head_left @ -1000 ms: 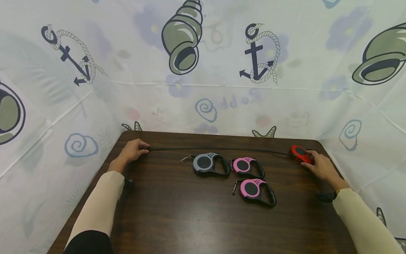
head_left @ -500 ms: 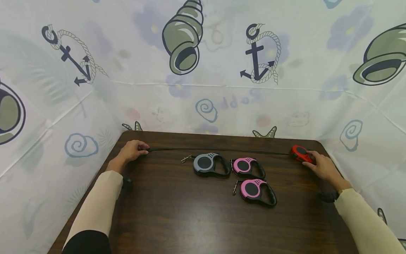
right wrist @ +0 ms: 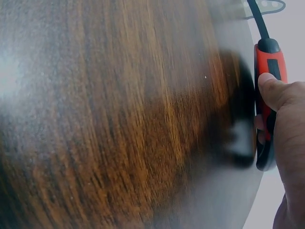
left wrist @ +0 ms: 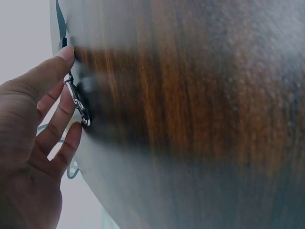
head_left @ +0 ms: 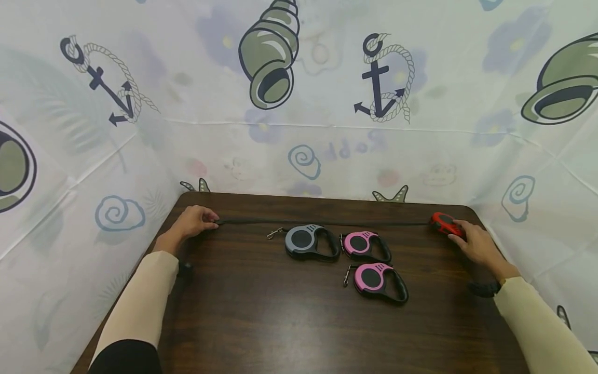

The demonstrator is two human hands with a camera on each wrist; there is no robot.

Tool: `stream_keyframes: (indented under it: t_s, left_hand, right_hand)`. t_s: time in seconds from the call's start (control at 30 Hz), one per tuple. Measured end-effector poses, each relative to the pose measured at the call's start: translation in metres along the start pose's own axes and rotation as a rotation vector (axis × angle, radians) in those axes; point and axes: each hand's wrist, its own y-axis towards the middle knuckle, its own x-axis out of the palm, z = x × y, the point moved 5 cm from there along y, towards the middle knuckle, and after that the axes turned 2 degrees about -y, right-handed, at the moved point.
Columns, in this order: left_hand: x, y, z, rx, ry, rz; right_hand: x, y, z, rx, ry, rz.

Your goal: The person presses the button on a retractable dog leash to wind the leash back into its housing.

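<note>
My right hand [head_left: 478, 246] grips a red and black retractable dog leash [head_left: 445, 224] near the table's back right; in the right wrist view the thumb lies on the red casing [right wrist: 278, 61]. From the casing a dark leash strap [head_left: 322, 223] stretches straight across to the far left. There my left hand [head_left: 190, 224] pinches the strap's end. A metal snap hook [left wrist: 78, 101] hangs along the fingers in the left wrist view. Below the strap lie a grey retractable leash [head_left: 300, 240] and two pink ones, an upper pink leash [head_left: 358, 243] and a lower pink leash [head_left: 370, 278].
The brown wooden table [head_left: 280, 332] has a glossy top. A white printed cloth [head_left: 224, 150] with shells and anchors stands behind it and along both sides. The grey leash's metal hook [head_left: 274, 234] points left.
The red leash and my right hand have shifted slightly right, and the strap between the hands now runs straighter. My left hand has moved very slightly left.
</note>
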Motion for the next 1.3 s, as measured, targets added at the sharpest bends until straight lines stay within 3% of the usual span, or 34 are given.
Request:
stream_keyframes:
  t_s: [0.2,0.6,0.8,1.03,1.3]
  left_hand:
    - [-0.005,-0.004,0.003,0.062,0.019,0.009]
    - [-0.018,-0.004,0.007,0.037,0.006,0.057]
    - [-0.027,-0.006,0.013,0.065,0.024,0.087]
    - [-0.036,-0.008,0.017,0.089,0.036,0.086]
    - [-0.043,-0.013,0.018,0.096,0.033,0.094]
  right_hand:
    - [0.000,0.000,0.003,0.007,0.022,-0.011]
    - [-0.011,0.007,0.000,0.043,0.137,0.053]
    - [-0.018,0.004,-0.001,0.069,0.151,0.096]
    - [-0.025,0.005,0.003,0.143,0.201,0.138]
    - [-0.034,0.005,0.005,0.217,0.277,0.117]
